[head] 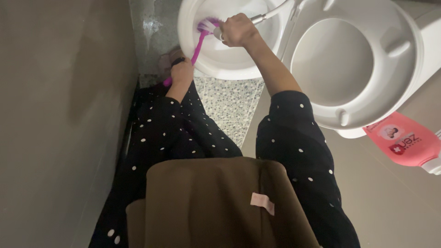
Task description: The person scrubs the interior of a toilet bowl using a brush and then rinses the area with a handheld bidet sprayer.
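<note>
Head view: our left hand (182,73) is wrapped round the pink toilet brush (198,43) handle by the toilet bowl (220,62) near rim, bristles up inside the bowl. Our right hand (236,30) grips a spray hose nozzle (259,18) just beside those bristles. The seat (353,64) is flipped up; a pink bottle (406,142) lies right of it.

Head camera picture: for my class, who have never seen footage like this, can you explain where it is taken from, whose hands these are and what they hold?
The camera sits on a person's head and looks down, so both hands are the wearer's own. The left hand grips the handle of a pink toilet brush, whose bristles are inside the white toilet bowl. The right hand holds a spray nozzle on a metal hose over the bowl. The toilet seat is raised. A pink bottle lies at the right. Dotted dark sleeves cover the arms.
</note>
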